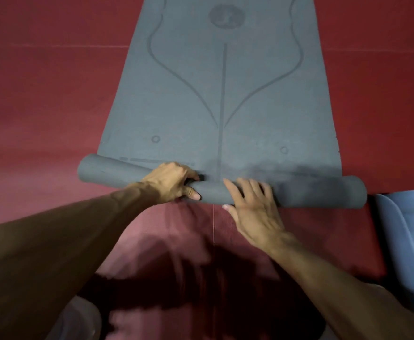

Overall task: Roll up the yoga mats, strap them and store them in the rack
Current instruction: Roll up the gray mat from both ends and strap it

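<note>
- your grey yoga mat [188, 106] lies flat on the red floor [41, 94] and stretches away from you toward 12 o'clock, past the top edge of the view.
- its near end is wound into a roll [311, 192], which lies across the view from 9 o'clock to 3 o'clock, just below the middle. the roll sits a little askew, with the 9 o'clock end farther from you than the 3 o'clock end.
- your left hand [174, 180] grasps the roll left of its middle. the fingers curl over the far side and the thumb lies against the near side.
- your right hand [252, 204] lies flat on top of the roll just right of its middle. the fingers are straight and spread, pointing toward 11 o'clock, so it presses rather than clasps.
- the two hands are near each other but not touching.
- the flat part shows a printed centre line running toward 12 o'clock, curved lines on either side of it, a round emblem near the top and two small circles just beyond the roll.
- a light blue padded thing [409, 229] sits at 4 o'clock, just beside the roll's right end. you cannot tell what it is.
</note>
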A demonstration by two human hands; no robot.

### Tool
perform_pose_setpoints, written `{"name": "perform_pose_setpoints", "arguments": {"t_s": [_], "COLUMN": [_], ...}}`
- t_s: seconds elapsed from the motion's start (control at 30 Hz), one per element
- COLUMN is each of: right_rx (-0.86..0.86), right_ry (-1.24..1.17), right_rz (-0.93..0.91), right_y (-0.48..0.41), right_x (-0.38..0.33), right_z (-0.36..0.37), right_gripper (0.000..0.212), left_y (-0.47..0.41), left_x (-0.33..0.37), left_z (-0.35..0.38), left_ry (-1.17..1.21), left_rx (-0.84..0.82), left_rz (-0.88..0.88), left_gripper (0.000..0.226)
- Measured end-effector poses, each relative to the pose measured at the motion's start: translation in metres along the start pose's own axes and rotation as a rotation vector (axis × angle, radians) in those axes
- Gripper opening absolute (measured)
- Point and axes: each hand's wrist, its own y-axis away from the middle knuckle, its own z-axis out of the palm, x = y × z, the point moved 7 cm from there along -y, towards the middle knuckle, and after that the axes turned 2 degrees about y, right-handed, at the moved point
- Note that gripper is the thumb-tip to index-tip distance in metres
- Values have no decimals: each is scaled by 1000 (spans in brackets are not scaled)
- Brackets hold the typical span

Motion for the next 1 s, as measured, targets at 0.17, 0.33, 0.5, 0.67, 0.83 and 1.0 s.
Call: {"name": "perform_pose_setpoints", "arguments": {"t_s": [0.17, 0.33, 0.5, 0.67, 0.83, 1.0], "right_rx": [-17, -6, -126, -252, -192, -41], "right_ry": [-4, -173, -199, -206, -211, -75], "right_rz": [47, 125, 126, 126, 147, 119], "right_y": [-5, -26, -46, -56, -69, -70], "right_x": [10, 23, 33, 35, 42, 39], "right_z": [13, 14, 13, 14, 13, 8], "right_gripper": [47, 47, 51, 50, 31, 29], "left_y": [-11, -7, 13, 26, 1, -16], "left_x": [-10, -7, 3, 6, 1, -6], "left_z": [-1, -5, 0, 16, 1, -6], "left_ry": [123, 38, -22, 6, -68, -167], "left_rx": [-64, 76, 397, 475, 416, 373], "left_rz": [-122, -142, -153, -172, -188, -150], "left_gripper": [45, 36, 49, 70, 70, 59]}}
